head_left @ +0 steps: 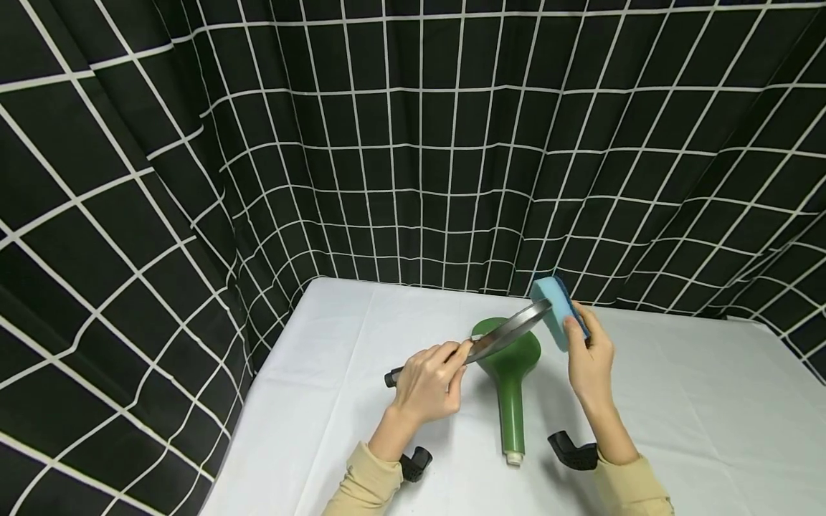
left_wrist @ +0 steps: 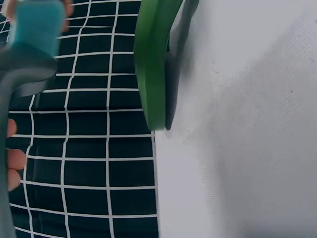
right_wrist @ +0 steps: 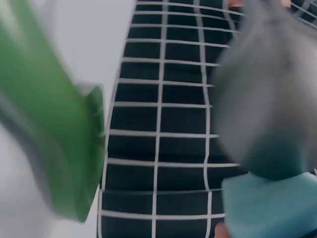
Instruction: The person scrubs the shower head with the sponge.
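"What are the 2 hands holding?"

"The left hand point(head_left: 429, 383) has its fingers curled round a metal utensil point(head_left: 513, 330). A black handle end point(head_left: 391, 378) pokes out on the left side of that grip."

"And the right hand point(head_left: 592, 362)?"

"It pinches a blue sponge point(head_left: 558, 326), thumb on the light face, fingers behind at the dark blue layer."

"So the hands are apart?"

"Yes, with the utensil spanning the gap. It slants from near left to far right, and its far right end meets the light face of the sponge. Both things are held up above the worktop point(head_left: 697, 416)."

"How is the utensil shaped?"

"The right wrist view gives it a broad, rounded grey head, though blurred. I can't tell exactly what sort of tool it is."

"What's that underneath?"

"A green paddle-shaped object point(head_left: 513, 373), resting on the white-covered worktop between the 2 forearms. Its wide part is at the far end, its stem points to the near side, and a white tip point(head_left: 514, 458) finishes the stem."

"And behind?"

"A black curtain point(head_left: 439, 107) with a white grid, at the far edge and along the left."
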